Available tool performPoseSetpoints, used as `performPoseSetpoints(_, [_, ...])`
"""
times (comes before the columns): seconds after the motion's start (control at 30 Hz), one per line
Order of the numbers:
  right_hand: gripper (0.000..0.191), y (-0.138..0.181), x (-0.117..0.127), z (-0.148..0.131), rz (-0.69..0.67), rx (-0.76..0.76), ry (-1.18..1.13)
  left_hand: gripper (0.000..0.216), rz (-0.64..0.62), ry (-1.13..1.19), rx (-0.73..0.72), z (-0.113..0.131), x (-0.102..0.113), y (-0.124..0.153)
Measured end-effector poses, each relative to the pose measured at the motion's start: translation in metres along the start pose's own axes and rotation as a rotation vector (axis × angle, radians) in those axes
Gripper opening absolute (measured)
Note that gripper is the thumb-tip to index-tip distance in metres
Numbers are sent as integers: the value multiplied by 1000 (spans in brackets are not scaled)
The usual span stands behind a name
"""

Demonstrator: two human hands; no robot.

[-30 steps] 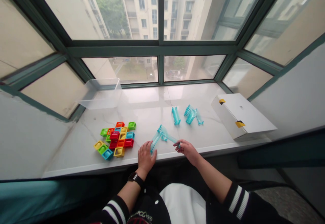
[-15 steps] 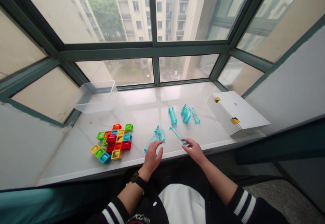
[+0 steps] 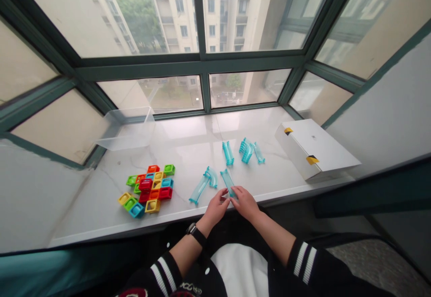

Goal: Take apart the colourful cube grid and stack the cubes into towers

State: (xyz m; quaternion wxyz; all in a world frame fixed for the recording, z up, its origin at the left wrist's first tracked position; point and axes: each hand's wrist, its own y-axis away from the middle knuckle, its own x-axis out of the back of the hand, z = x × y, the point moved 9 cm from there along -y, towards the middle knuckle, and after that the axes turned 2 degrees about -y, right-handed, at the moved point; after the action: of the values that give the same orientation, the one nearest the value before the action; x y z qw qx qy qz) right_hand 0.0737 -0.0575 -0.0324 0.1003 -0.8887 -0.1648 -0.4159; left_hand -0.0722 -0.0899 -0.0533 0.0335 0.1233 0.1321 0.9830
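Observation:
Both hands meet at the near end of a straight translucent teal track piece point(image 3: 227, 179), whose far end points away from me. My right hand point(image 3: 246, 204) grips its right side between thumb and fingers. From the left, my left hand point(image 3: 216, 208) closes its curled fingertips on the same end, which the fingers partly hide. Just left of the hands lies a teal straight track piece point(image 3: 199, 190), touching or beside a curved track piece point(image 3: 212, 176). Farther back are an upright-edged straight piece point(image 3: 228, 153), nested curved pieces point(image 3: 246, 150) and a small teal piece point(image 3: 259, 153).
Colourful blocks point(image 3: 146, 191) sit in a cluster on the left of the white marble sill point(image 3: 188, 146). Behind them stands a clear plastic bin point(image 3: 129, 130). A white box point(image 3: 318, 148) with yellow-black tabs is at the right. Window frames enclose the back.
My right hand has moved left with the straight track piece, turning it more upright in view. My left hand has left the other teal pieces and come right to meet it.

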Motion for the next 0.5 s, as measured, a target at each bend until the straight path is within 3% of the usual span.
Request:
performPoseSetpoints(0.27, [37, 10, 20, 7, 60, -45, -141, 51, 0, -16, 46, -9, -8, -2])
performPoseSetpoints(0.5, [40, 15, 20, 4, 85, -22, -201, 49, -15, 39, 52, -3, -15, 5])
